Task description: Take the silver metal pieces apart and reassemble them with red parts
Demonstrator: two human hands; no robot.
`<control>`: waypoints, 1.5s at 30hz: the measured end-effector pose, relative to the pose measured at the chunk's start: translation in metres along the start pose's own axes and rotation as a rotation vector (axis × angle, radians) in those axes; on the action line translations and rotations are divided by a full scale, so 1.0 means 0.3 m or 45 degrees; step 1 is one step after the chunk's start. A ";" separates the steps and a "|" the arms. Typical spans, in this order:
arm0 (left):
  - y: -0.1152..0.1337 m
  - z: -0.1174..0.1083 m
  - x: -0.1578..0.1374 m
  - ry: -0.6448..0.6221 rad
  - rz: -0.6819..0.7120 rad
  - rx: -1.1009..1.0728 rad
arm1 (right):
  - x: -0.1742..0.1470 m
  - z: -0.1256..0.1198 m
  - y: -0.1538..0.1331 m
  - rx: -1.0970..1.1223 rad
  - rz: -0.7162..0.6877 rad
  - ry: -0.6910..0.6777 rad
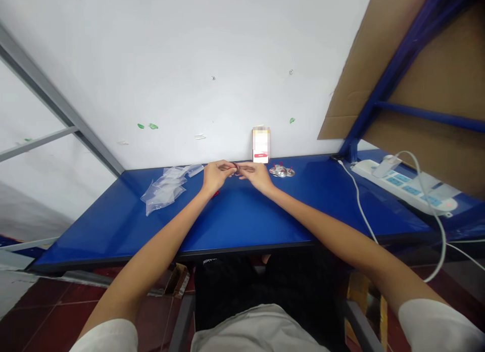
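Note:
Above the far middle of the blue table, my left hand [216, 175] and my right hand [259, 176] meet fingertip to fingertip. Between them is a small dark, rounded piece [237, 167], mostly covered by the fingers, so its kind is unclear. Both hands are closed on it in a pinch. Beside my left wrist a small red item [215, 194] lies on the table, partly hidden. Just right of my right hand sit several shiny silver domed discs [281, 171] with red bits on top. Clear plastic bags [166, 186] lie in a loose pile left of my left hand.
A lit phone [261, 146] leans upright on the white wall behind my hands. At the right, a white power strip [405, 186] holds a plugged charger with a cable. Another white cable [358, 198] crosses the blue table [246, 223] toward its front edge.

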State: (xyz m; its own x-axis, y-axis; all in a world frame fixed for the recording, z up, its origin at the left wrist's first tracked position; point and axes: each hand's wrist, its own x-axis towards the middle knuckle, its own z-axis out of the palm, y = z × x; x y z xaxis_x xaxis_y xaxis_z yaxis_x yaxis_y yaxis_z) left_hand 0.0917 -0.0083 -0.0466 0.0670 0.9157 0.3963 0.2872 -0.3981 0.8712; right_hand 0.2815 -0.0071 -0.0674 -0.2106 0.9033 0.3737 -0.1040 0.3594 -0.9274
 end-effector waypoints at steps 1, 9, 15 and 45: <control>0.001 0.002 0.000 -0.001 -0.015 -0.031 | 0.001 -0.002 0.001 -0.015 -0.013 0.014; -0.013 -0.019 0.015 -0.136 -0.092 -0.250 | 0.009 -0.017 -0.011 -0.169 -0.117 0.036; 0.004 -0.046 0.015 -0.235 -0.119 -0.357 | 0.014 -0.045 -0.025 -0.339 -0.248 -0.003; -0.037 -0.155 0.072 -0.200 0.010 0.350 | 0.114 -0.529 -0.216 -1.490 0.272 -0.449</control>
State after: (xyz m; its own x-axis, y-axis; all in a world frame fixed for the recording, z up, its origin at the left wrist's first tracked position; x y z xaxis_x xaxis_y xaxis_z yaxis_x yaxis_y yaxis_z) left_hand 0.0454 0.0133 -0.0342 0.2112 0.9185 0.3344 0.5325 -0.3950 0.7486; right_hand 0.4353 0.0376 0.0024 -0.3853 0.9223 0.0296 0.8562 0.3693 -0.3613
